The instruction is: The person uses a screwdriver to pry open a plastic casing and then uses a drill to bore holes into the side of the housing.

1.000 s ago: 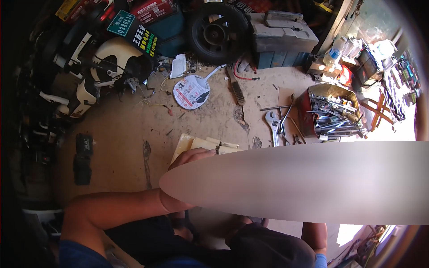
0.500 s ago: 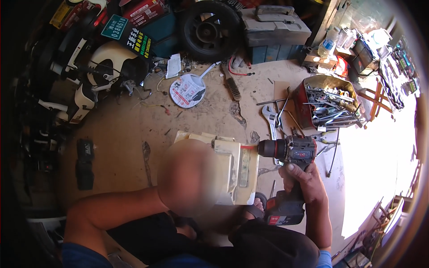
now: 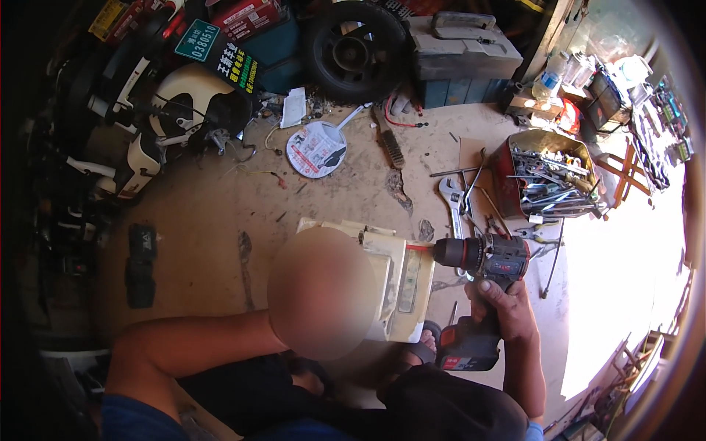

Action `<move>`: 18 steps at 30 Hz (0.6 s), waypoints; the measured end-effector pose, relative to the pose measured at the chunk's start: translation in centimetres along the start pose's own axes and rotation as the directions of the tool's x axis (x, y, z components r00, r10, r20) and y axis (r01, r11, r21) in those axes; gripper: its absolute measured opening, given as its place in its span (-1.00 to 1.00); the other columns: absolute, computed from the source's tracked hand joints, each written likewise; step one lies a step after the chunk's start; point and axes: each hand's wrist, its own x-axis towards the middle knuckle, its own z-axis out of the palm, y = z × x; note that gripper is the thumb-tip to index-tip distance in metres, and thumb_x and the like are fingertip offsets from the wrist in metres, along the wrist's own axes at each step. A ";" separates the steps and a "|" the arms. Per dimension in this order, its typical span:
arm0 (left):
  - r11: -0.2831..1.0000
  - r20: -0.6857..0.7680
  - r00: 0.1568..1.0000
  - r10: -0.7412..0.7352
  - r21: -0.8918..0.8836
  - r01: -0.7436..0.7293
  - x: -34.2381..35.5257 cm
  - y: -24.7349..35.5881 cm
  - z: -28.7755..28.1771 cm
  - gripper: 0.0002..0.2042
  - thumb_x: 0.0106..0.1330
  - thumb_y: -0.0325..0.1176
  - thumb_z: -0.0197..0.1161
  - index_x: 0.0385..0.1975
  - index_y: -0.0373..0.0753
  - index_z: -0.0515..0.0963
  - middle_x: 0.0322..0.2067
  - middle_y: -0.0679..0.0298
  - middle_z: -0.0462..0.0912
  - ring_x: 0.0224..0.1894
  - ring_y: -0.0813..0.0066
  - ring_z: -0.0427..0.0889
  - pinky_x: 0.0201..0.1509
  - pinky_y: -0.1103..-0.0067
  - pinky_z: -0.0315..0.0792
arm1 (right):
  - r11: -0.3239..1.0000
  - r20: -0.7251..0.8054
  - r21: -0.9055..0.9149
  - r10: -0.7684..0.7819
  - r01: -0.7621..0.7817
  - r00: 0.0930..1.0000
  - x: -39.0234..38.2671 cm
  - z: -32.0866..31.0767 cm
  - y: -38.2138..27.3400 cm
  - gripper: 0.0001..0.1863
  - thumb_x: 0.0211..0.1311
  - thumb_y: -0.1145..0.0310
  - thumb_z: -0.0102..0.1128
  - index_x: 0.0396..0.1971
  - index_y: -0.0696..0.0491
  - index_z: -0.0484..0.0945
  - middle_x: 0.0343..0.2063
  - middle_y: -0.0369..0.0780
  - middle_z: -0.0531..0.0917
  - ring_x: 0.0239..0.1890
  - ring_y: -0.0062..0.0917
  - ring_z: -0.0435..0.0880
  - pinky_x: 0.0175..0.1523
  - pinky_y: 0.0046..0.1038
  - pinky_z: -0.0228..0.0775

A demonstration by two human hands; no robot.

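A cordless drill (image 3: 482, 254) with a black body is gripped in my right hand (image 3: 507, 305), its battery pack (image 3: 471, 344) hanging below. The drill lies sideways with its chuck toward the left. From the chuck a thin red bit (image 3: 419, 247) reaches over or against the right side of a cream plastic casing (image 3: 421, 294); contact cannot be made out. The casing sits in front of me, near my feet. My left forearm (image 3: 209, 334) comes across to the casing's left part, where a blurred patch hides the left hand and its fingers.
Right of the casing lie an adjustable wrench (image 3: 451, 195) and pliers (image 3: 543, 234), beside a metal bin (image 3: 504, 180) full of tools. Farther off are a wire brush (image 3: 392, 147), a round fan (image 3: 316, 149), a wheel (image 3: 353, 53) and a toolbox (image 3: 467, 59). A white scooter (image 3: 140, 165) stands left.
The whole view has shifted slightly, so things appear a little farther right. Between drill, bit and casing I see no clear change; my right hand keeps its grip.
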 end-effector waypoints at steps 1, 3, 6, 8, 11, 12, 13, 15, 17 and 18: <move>0.999 -0.002 1.000 0.022 0.033 -0.022 0.0 -0.2 0.3 -0.47 0.15 -0.78 0.14 0.21 -0.54 0.62 0.09 -0.15 0.66 0.06 -0.14 0.70 0.17 0.24 0.62 | 1.000 -0.008 -0.003 -0.020 0.020 1.000 -0.2 0.0 0.1 -0.75 0.45 0.30 0.44 -0.19 0.21 0.65 -0.42 -0.21 0.69 -0.53 -0.57 0.59 -0.41 -0.47 0.49; 0.996 -0.007 0.999 0.043 0.075 -0.043 0.2 -0.3 0.3 -0.50 0.16 -0.78 0.14 0.17 -0.54 0.64 0.08 -0.15 0.66 0.06 -0.13 0.70 0.17 0.24 0.62 | 0.999 -0.024 -0.029 -0.042 0.041 0.999 -0.1 0.0 0.6 -0.69 0.43 0.23 0.46 -0.19 0.21 0.65 -0.46 -0.21 0.68 -0.57 -0.55 0.59 -0.44 -0.47 0.47; 0.996 0.013 1.000 0.023 0.090 -0.024 -0.1 -0.1 -0.6 -0.51 0.18 -0.72 0.22 0.19 -0.50 0.61 0.11 -0.13 0.65 0.05 -0.13 0.70 0.17 0.23 0.62 | 0.998 -0.013 -0.034 -0.051 0.051 0.999 0.2 -0.1 0.9 -0.66 0.41 0.22 0.47 -0.18 0.22 0.64 -0.47 -0.20 0.67 -0.59 -0.54 0.58 -0.45 -0.46 0.47; 0.970 0.078 0.967 -0.241 -0.015 0.243 -0.5 0.0 -1.4 -0.41 0.19 -0.55 0.37 0.31 -0.43 0.53 0.25 -0.15 0.57 0.25 -0.17 0.61 0.37 0.16 0.50 | 0.999 -0.002 -0.026 -0.034 0.034 0.999 0.2 -0.3 1.2 -0.70 0.42 0.28 0.46 -0.18 0.23 0.63 -0.44 -0.20 0.68 -0.57 -0.54 0.58 -0.42 -0.46 0.48; 0.971 0.086 0.974 -0.208 0.137 0.195 1.4 -1.8 -2.8 -0.25 0.18 -0.30 0.44 0.43 -0.37 0.41 0.40 -0.11 0.44 0.49 -0.17 0.39 0.58 0.08 0.25 | 0.997 -0.061 0.072 -0.022 0.026 0.998 -0.2 -0.4 1.6 -0.62 0.37 0.23 0.51 -0.13 0.25 0.62 -0.47 -0.16 0.68 -0.58 -0.51 0.60 -0.45 -0.44 0.49; 0.969 0.074 0.974 -0.215 0.137 0.203 1.5 -2.6 -3.2 -0.25 0.18 -0.30 0.44 0.43 -0.37 0.41 0.40 -0.11 0.44 0.49 -0.17 0.39 0.58 0.08 0.25 | 0.998 -0.052 0.062 -0.021 0.025 0.998 -0.2 -0.3 1.7 -0.62 0.37 0.23 0.51 -0.13 0.25 0.62 -0.47 -0.16 0.68 -0.58 -0.51 0.60 -0.45 -0.44 0.49; 0.979 0.236 0.952 -0.195 0.112 0.173 1.5 -3.8 -3.3 -0.23 0.18 -0.24 0.42 0.43 -0.36 0.41 0.44 -0.08 0.40 0.56 -0.14 0.28 0.63 0.08 0.15 | 0.998 -0.053 0.062 -0.020 0.023 0.998 -0.3 -0.3 1.7 -0.61 0.37 0.22 0.52 -0.12 0.25 0.61 -0.47 -0.16 0.68 -0.58 -0.50 0.60 -0.45 -0.44 0.49; 0.996 0.420 0.904 -0.084 0.053 0.068 1.8 -5.4 -3.2 -0.21 0.14 -0.18 0.36 0.44 -0.35 0.40 0.45 -0.01 0.40 0.56 -0.10 0.27 0.64 0.10 0.11 | 0.996 -0.060 0.080 -0.030 0.035 0.998 -0.1 0.4 1.2 -0.59 0.36 0.20 0.53 -0.12 0.25 0.61 -0.49 -0.16 0.67 -0.59 -0.51 0.59 -0.46 -0.43 0.49; 0.995 0.436 0.896 -0.083 -0.009 0.097 2.5 -5.9 -2.8 -0.20 0.11 -0.21 0.35 0.44 -0.35 0.40 0.42 -0.01 0.42 0.50 -0.08 0.32 0.62 0.11 0.14 | 0.999 -0.046 0.004 -0.051 0.051 0.998 0.1 0.4 1.4 -0.55 0.40 0.18 0.48 -0.02 0.25 0.57 -0.52 -0.17 0.62 -0.62 -0.53 0.56 -0.50 -0.46 0.45; 0.990 0.462 0.884 -0.073 -0.071 0.119 2.7 -6.0 -2.5 -0.20 0.09 -0.23 0.33 0.44 -0.35 0.41 0.39 -0.01 0.44 0.45 -0.07 0.36 0.59 0.13 0.16 | 0.996 -0.038 -0.062 -0.072 0.069 0.997 0.1 0.2 1.6 -0.51 0.44 0.16 0.43 0.07 0.25 0.54 -0.56 -0.19 0.57 -0.65 -0.54 0.52 -0.53 -0.48 0.42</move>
